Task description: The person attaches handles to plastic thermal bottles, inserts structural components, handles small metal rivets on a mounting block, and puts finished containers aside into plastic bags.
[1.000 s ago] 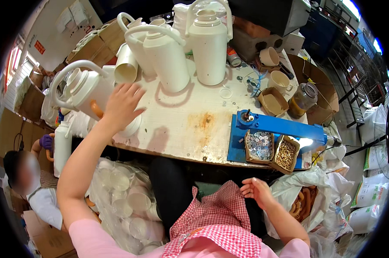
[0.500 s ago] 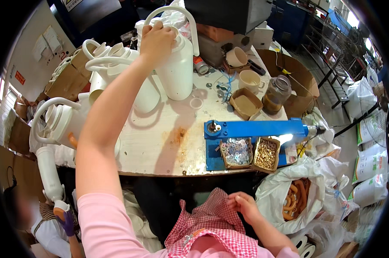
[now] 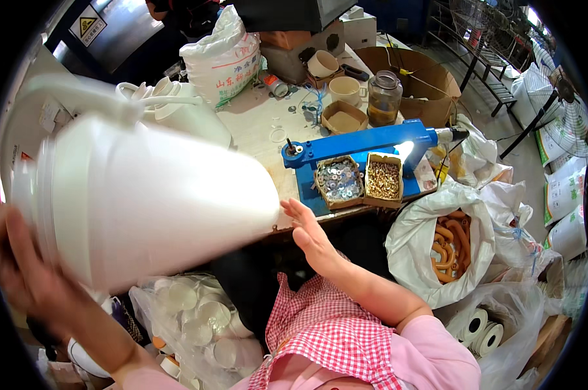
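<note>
While the left hand [image 3: 27,273] grips the wide base end of a large white plastic jug with a loop handle [image 3: 144,195], the jug lies tilted on its side in the air, close to the camera and blurred, its narrow end just beside the right hand [image 3: 310,234]. That hand's grip is open, fingers spread, holding nothing. Behind it on the desk [image 3: 255,123] stands a blue metal press [image 3: 365,143] with two small cardboard boxes of washers and rivets [image 3: 359,181].
</note>
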{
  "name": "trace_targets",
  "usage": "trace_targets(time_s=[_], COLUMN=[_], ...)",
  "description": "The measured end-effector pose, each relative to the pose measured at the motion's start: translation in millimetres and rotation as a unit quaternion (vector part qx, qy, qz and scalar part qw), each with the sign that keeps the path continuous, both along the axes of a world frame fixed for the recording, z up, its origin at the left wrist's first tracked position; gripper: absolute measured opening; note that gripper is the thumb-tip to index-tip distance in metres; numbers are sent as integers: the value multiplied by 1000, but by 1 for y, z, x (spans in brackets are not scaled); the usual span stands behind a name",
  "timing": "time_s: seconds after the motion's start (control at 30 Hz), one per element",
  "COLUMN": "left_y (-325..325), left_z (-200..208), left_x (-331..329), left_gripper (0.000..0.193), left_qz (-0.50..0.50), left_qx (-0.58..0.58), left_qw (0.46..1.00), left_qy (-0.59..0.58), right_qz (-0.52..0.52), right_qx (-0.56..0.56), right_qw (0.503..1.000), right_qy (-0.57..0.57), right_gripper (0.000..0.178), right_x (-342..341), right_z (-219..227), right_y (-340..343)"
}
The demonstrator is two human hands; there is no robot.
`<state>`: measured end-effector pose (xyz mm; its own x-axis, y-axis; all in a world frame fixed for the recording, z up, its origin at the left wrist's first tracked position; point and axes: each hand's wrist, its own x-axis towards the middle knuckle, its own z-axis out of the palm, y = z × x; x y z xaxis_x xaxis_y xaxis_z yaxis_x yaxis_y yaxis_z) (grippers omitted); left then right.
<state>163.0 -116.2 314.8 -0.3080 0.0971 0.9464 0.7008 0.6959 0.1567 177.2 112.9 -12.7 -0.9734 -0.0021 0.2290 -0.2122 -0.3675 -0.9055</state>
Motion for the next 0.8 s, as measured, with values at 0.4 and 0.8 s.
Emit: trace_targets(time_s=[0.4,0.8], left_y=[-41,-23], left_z=[-270,-310], left_x=[95,77], left_gripper=[10,27], left_qz=[20,-66], left_qx=[27,136], left_qw=[863,755], left_qy=[-504,-638], right_qz=[42,-257], right_qx=[340,758], right_qw=[870,596], right_qy=[-354,-67], right_gripper=[37,12], right_x=[74,-71], right_z=[-69,-53], right_y=[128,216])
